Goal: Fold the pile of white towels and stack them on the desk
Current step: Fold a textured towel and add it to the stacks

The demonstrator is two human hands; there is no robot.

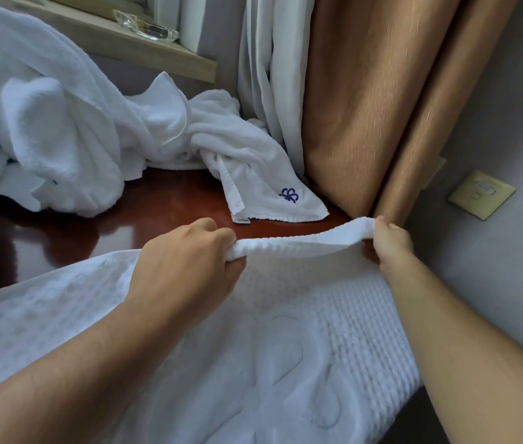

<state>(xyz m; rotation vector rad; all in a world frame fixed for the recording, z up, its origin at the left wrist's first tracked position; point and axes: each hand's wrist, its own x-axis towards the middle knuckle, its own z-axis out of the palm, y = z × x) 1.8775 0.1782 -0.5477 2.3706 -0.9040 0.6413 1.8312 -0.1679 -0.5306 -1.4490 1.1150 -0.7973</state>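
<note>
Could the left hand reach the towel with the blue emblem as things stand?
Probably yes: the blue-emblem towel lies on the desk just beyond the left hand, nothing between them. But that hand holds the edge of the embossed towel and must let go first.

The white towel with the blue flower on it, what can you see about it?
The small white terry towel with the blue flower logo lies crumpled on the glossy dark red desk. Its logo corner lies flat, showing a stitched hem and a tiny label. Its bunched top leans into the pile of white towels and sits beside the white curtain.
</note>
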